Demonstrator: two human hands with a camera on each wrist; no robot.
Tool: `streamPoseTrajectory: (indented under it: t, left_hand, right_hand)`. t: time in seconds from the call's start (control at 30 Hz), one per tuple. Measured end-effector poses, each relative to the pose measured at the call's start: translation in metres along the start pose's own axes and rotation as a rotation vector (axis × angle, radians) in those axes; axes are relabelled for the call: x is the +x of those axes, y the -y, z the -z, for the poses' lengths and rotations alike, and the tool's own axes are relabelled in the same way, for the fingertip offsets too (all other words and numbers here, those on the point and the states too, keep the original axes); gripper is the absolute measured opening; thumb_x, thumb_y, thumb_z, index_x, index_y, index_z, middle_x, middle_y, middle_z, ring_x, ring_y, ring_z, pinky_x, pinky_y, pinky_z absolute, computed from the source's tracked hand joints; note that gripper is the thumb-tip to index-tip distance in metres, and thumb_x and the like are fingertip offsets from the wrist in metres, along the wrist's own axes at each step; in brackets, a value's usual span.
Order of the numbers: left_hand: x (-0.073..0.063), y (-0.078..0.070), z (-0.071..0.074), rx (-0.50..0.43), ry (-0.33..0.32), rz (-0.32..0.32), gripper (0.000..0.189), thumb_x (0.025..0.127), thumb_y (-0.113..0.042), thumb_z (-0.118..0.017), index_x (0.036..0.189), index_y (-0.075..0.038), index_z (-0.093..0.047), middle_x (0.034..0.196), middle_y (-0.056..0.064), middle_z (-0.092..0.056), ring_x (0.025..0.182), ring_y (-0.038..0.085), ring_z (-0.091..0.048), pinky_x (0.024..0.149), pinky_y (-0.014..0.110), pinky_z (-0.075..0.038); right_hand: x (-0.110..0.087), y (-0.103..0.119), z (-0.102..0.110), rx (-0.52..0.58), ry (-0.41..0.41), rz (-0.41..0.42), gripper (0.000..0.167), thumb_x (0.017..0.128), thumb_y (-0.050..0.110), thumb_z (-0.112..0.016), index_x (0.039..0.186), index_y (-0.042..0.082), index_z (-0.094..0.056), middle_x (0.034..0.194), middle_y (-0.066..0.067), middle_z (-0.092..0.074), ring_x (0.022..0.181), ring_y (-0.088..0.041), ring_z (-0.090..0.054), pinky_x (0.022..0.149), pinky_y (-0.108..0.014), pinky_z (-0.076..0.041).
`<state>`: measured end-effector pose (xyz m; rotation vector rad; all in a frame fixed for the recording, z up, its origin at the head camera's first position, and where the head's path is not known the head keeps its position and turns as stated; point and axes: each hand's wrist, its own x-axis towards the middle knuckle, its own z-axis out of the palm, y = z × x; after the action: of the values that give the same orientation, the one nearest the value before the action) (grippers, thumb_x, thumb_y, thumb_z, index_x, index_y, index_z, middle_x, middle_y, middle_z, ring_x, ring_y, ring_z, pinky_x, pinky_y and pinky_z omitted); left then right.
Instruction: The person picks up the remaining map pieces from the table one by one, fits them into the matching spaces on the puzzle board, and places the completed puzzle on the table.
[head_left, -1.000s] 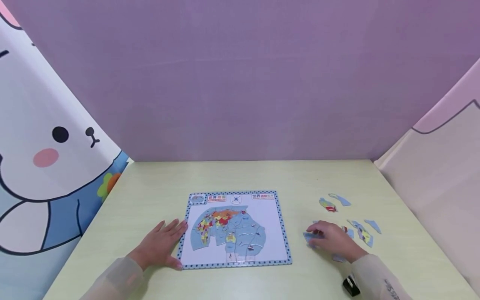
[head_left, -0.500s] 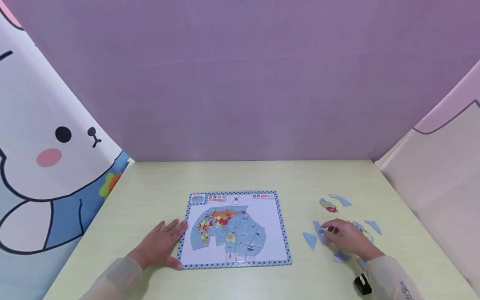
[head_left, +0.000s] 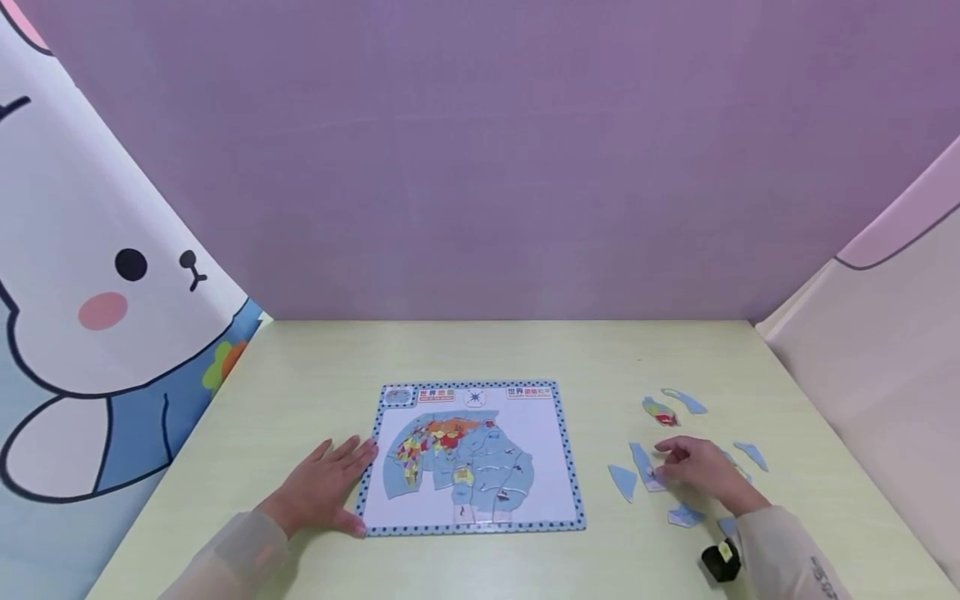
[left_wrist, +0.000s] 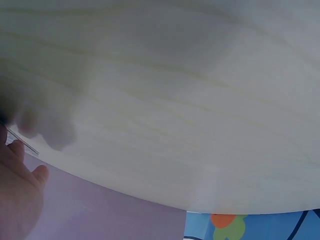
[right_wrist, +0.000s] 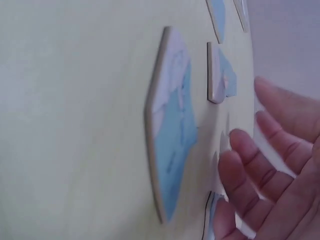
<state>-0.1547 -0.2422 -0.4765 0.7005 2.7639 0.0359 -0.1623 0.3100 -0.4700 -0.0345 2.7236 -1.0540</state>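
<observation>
A world map jigsaw puzzle board (head_left: pixel 551 467) with a dotted blue border lies on the table, its map partly filled with pieces. My left hand (head_left: pixel 318 485) rests flat at the board's left edge, fingers spread, fingertips touching the border. To the right of the board, my right hand (head_left: pixel 701 468) hovers over loose puzzle pieces, its fingers loosely bent. In the right wrist view nothing shows between those fingers (right_wrist: pixel 245 185). A blue and pale piece (head_left: pixel 645 468) lies by its fingertips, and a blue triangular piece (head_left: pixel 622 482) is left of that. Some pieces are partly hidden under the hand.
Farther back lie a green and red piece (head_left: pixel 660 412) and a curved blue piece (head_left: pixel 685 401). Another blue piece (head_left: pixel 751 455) is to the right, and one more (head_left: pixel 686 517) is nearer. A small black object (head_left: pixel 722 561) is by the right sleeve. A purple backdrop (head_left: pixel 510 167) stands behind the table.
My right hand has moved right, away from the blue triangular piece, uncovering it and the blue and pale piece beside it. The left hand has stayed in place.
</observation>
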Motion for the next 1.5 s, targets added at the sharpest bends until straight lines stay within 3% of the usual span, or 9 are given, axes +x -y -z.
streamPoseTrajectory:
  t: [0.47,0.8,1.1,1.5]
  left_hand:
    - [0.001,-0.002,0.003,-0.012,0.002,-0.007,0.113,0.065,-0.073,-0.067,0.148,-0.004,-0.033,0.153,0.010,-0.033,0.142,0.036,-0.022,0.112,0.060,-0.014]
    - [0.001,0.000,0.000,-0.007,0.007,0.020,0.114,0.064,-0.073,-0.068,0.149,-0.006,-0.033,0.154,0.007,-0.033,0.142,0.035,-0.021,0.112,0.060,-0.014]
    - [-0.001,0.000,-0.001,-0.007,-0.008,0.003,0.114,0.064,-0.073,-0.068,0.148,-0.004,-0.034,0.153,0.010,-0.034,0.142,0.037,-0.022,0.111,0.061,-0.013]
    - [-0.001,0.000,-0.001,0.010,-0.018,-0.001,0.114,0.064,-0.073,-0.069,0.147,-0.003,-0.034,0.153,0.011,-0.034,0.142,0.037,-0.021,0.111,0.060,-0.014]
  right_hand:
    - [0.001,0.006,0.000,-0.016,0.032,-0.096,0.043,0.080,0.013,-0.075,0.113,-0.011,-0.062,0.078,-0.003,-0.059,0.067,-0.016,-0.051,0.065,-0.030,-0.042]
    - [0.007,0.012,-0.008,-0.076,0.032,-0.094,0.042,0.077,0.020,-0.080,0.108,-0.005,-0.065,0.090,-0.009,-0.060,0.078,-0.021,-0.052,0.069,-0.034,-0.043]
    - [0.011,0.016,-0.015,-0.100,0.037,-0.095,0.036,0.076,0.016,-0.079,0.103,-0.003,-0.063,0.094,-0.016,-0.062,0.082,-0.025,-0.055,0.075,-0.044,-0.048]
    - [0.012,0.029,-0.020,-0.115,0.024,-0.077,0.033,0.072,0.006,-0.077,0.100,-0.004,-0.064,0.088,-0.009,-0.061,0.077,-0.022,-0.055,0.070,-0.038,-0.048]
